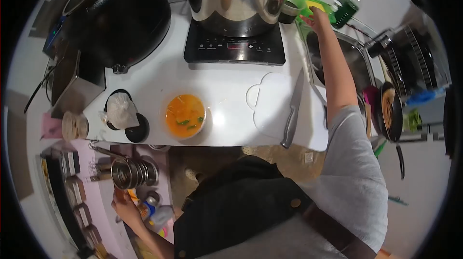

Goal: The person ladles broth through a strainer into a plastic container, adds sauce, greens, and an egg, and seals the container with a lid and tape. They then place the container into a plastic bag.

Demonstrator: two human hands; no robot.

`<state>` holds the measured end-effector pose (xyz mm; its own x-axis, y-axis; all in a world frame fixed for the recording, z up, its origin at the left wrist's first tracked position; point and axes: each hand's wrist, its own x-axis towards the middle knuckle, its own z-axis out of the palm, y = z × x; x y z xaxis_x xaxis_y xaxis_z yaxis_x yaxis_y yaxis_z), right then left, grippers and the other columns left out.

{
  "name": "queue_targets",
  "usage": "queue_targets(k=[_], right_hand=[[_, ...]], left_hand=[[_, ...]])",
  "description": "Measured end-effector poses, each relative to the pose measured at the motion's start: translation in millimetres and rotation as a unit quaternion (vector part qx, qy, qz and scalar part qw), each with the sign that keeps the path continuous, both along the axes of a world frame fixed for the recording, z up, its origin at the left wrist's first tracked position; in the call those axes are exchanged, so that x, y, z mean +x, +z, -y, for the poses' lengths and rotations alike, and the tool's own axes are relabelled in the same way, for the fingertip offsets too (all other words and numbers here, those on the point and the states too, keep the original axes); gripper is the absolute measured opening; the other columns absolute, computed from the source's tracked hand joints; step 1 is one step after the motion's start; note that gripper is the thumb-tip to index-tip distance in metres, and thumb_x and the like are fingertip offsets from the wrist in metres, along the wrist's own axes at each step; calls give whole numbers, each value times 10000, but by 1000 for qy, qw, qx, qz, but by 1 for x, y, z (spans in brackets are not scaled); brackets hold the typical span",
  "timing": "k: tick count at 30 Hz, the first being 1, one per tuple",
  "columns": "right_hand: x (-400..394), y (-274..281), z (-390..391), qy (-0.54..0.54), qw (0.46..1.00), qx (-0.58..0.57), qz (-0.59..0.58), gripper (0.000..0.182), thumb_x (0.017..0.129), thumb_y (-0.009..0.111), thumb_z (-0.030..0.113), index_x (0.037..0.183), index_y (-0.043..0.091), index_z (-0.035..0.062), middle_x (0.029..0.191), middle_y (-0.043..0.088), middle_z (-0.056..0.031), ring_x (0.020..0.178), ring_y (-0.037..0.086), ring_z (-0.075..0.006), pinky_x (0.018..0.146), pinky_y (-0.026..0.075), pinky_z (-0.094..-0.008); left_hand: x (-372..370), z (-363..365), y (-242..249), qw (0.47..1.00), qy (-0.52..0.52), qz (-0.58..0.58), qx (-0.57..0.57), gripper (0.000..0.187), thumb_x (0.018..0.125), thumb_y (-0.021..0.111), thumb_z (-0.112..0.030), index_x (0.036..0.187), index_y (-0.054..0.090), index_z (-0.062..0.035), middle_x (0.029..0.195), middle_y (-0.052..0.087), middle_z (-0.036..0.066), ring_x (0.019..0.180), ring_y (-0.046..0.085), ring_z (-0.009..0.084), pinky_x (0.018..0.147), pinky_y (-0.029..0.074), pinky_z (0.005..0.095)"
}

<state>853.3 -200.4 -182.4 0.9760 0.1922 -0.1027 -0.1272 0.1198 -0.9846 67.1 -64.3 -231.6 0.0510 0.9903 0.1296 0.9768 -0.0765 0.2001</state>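
At the upper right, my right hand reaches over a green tray, beside a yellow sponge. Its fingers look apart, with their tips partly lost against the green things. A small green-rimmed container is just left of it, and a bottle of green liquid stands to its right. Down at the lower left, my left hand is low beside the counter, just below stacked metal cups or bowls. Its fingertips are partly hidden, and whether it holds anything is unclear.
A steel pot sits on a black induction cooker; a large black pot is left. Nearer are a bowl of orange liquid with green pieces, a tied white bag, a knife on a white board, and a sink.
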Motion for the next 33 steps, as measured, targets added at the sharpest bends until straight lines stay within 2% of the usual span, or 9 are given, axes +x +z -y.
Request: queue_targets(k=[2, 3, 4, 11, 14, 20, 22, 25, 33], right_hand=[[25, -15, -15, 18, 1000, -6, -18, 363, 835, 540, 81, 1114, 405, -109, 1124, 430, -227, 688, 615, -363, 607, 610, -411], [31, -21, -23, 27, 999, -9, -33, 353, 837, 533, 83, 1103, 409, -114, 1140, 427, -236, 699, 620, -368, 597, 610, -405], [36, -27, -28, 35, 998, -12, -49, 345, 838, 525, 86, 1092, 413, -119, 1156, 424, -245, 711, 625, -374, 586, 610, -399], [61, -43, -40, -41, 994, -99, -23, 319, 777, 481, 2, 1015, 407, -197, 1001, 554, -220, 621, 649, -338, 510, 564, -357], [46, -30, -27, -67, 995, 71, -27, 169, 768, 488, -63, 926, 453, -110, 875, 513, -150, 656, 598, -262, 550, 611, -371], [46, -17, 52, 6, 997, 70, 24, 122, 788, 580, -22, 904, 578, -60, 949, 553, -126, 801, 582, -208, 681, 604, -341], [27, 3, 79, 35, 998, 20, 38, 175, 764, 640, 16, 873, 585, -110, 885, 538, -126, 670, 573, -197, 584, 595, -296], [-18, 35, 115, 48, 995, -88, 18, 224, 797, 612, 43, 970, 600, -98, 916, 560, -122, 720, 585, -162, 562, 582, -258], [-213, 72, 157, 168, 980, -92, -50, 388, 763, 441, -29, 1129, 561, -79, 1117, 595, -165, 540, 602, -134, 507, 557, -203]], left_hand=[[33, 34, 17, 983, 20, 166, -79, 398, 836, 613, -150, 1206, 531, -32, 1100, 523, 207, 916, 566, 330, 784, 452, 431], [24, 47, 4, 996, -36, 81, -2, 388, 830, 607, -85, 1208, 533, -32, 1070, 522, 197, 899, 580, 281, 793, 453, 376], [57, 67, 32, 986, 38, 141, -79, 386, 816, 608, -46, 1195, 541, -20, 1063, 531, 189, 911, 585, 282, 819, 446, 356], [79, 103, 33, 990, -6, 142, -15, 305, 816, 604, -47, 1117, 587, 2, 1014, 581, 159, 923, 574, 287, 835, 438, 357], [99, 100, 41, 985, -20, 167, -20, 284, 816, 600, -45, 1098, 599, -9, 1004, 587, 156, 925, 570, 285, 828, 435, 345], [133, 81, 55, 971, -106, 211, -30, 243, 829, 591, -65, 1066, 607, -12, 992, 595, 144, 916, 567, 279, 828, 426, 334], [150, 71, 71, 961, -147, 229, -42, 228, 834, 587, -71, 1053, 609, -10, 993, 599, 141, 923, 568, 276, 831, 425, 333], [172, 51, 89, 934, -226, 271, -61, 210, 834, 583, -67, 1033, 616, -10, 993, 606, 137, 933, 573, 267, 827, 430, 325], [240, 41, 119, 803, -479, 346, -79, 214, 800, 612, -26, 1013, 636, -32, 963, 614, 117, 837, 602, 214, 723, 473, 300]])
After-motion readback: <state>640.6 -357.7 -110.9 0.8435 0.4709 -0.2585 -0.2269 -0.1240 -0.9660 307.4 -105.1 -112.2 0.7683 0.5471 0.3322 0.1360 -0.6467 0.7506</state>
